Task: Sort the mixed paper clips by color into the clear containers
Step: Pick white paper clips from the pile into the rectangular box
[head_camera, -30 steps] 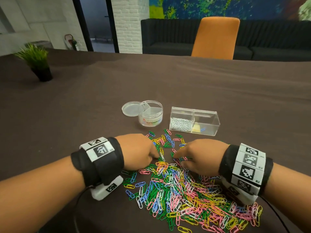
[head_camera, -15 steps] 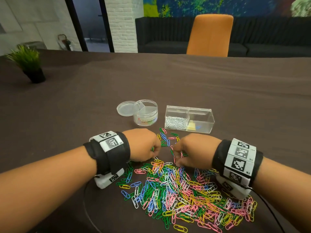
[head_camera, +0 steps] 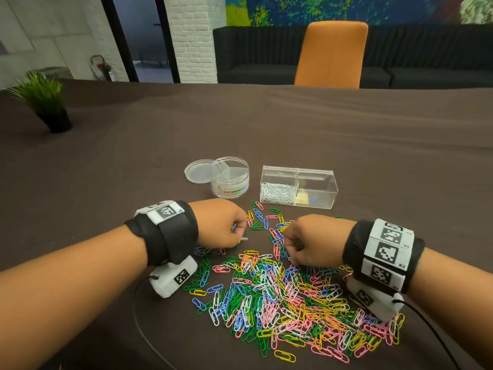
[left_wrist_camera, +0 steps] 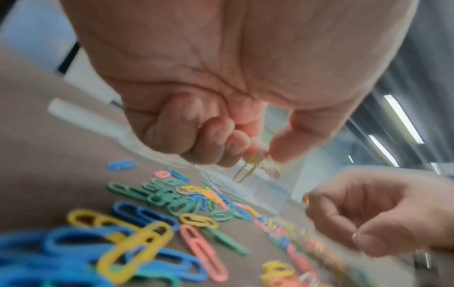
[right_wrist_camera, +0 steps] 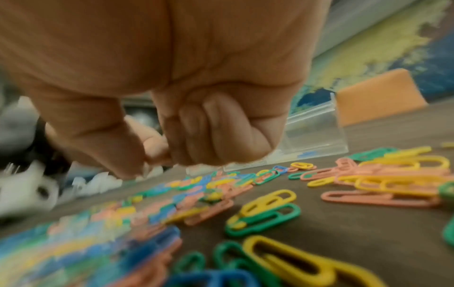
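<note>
dark brown table (head_camera: pixel 346 134) bears paper clips (head_camera: pixel 280 297), two clear containers (head_camera: pixel 298 186), potted plant (head_camera: pixel 46 102).

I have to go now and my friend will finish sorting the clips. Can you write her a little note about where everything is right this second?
Left hand: fingers curled, pinching a clip; its colour is blurred.
Right hand: fist curled over the pile; what it holds is hidden.
Rectangular box: white clips in the left half, one blue clip in the right.
Round tub: open, no clips visible, lid beside it.
Left: nearly all the coloured clips.
</note>
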Action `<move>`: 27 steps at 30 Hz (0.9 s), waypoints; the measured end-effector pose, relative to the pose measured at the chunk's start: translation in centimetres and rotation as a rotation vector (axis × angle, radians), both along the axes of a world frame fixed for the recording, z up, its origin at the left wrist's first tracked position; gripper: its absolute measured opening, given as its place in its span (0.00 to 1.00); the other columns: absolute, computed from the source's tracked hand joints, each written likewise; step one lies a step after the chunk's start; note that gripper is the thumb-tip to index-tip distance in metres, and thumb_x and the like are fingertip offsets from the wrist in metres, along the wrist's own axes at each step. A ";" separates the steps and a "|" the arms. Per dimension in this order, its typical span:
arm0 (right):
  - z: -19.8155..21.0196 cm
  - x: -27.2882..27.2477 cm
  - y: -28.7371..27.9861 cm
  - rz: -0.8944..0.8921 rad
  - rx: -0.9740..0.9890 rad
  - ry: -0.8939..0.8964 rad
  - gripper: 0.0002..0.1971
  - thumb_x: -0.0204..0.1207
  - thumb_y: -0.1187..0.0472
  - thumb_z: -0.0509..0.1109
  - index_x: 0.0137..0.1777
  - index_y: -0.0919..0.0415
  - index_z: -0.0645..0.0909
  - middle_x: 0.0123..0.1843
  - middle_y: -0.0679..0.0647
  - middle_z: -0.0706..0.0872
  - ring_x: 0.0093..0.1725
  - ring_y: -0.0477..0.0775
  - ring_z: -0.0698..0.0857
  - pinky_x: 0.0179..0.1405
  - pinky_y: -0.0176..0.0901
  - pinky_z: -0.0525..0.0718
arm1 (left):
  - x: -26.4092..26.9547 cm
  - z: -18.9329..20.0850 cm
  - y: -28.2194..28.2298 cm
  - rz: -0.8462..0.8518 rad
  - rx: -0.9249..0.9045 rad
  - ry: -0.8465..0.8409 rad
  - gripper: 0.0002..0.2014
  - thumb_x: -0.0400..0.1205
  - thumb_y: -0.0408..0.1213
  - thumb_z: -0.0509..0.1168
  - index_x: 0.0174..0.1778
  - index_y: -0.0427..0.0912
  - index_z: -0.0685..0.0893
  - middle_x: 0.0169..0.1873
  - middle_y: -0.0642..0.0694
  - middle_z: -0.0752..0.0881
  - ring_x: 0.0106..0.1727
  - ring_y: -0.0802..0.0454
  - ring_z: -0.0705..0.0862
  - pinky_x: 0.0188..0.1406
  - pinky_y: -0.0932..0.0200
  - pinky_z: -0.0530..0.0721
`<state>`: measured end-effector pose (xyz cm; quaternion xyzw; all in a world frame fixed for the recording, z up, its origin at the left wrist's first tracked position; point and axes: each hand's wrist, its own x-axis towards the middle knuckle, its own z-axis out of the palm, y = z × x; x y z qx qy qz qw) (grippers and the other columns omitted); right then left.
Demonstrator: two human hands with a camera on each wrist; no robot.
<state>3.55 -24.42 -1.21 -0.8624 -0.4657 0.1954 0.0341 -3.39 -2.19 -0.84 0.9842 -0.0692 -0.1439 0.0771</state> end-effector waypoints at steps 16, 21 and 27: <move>1.2 0.8 2.1 -0.338 0.248 0.850 0.14 0.78 0.74 0.54 0.49 0.67 0.82 0.31 0.57 0.79 0.24 0.50 0.76 0.19 0.38 0.73 | -2.6 -0.3 0.7 0.532 -1.269 0.163 0.04 0.85 0.28 0.63 0.50 0.42 0.79 0.27 0.48 0.74 0.23 0.57 0.67 0.16 0.67 0.63; 0.9 0.2 3.8 -0.094 0.029 0.061 0.09 0.78 0.51 0.69 0.40 0.53 0.85 0.33 0.46 0.81 0.36 0.51 0.80 0.34 0.40 0.75 | -3.0 0.4 -1.6 0.097 -0.249 0.079 0.09 0.76 0.50 0.75 0.44 0.49 0.89 0.21 0.62 0.79 0.24 0.64 0.75 0.27 0.66 0.69; 0.5 -1.4 5.0 0.059 -0.079 -0.130 0.06 0.77 0.57 0.71 0.49 0.53 0.88 0.33 0.42 0.80 0.39 0.48 0.80 0.28 0.34 0.71 | -2.8 -0.3 -3.2 0.095 0.080 0.055 0.12 0.77 0.51 0.73 0.44 0.45 0.88 0.40 0.50 0.89 0.43 0.51 0.85 0.37 0.61 0.79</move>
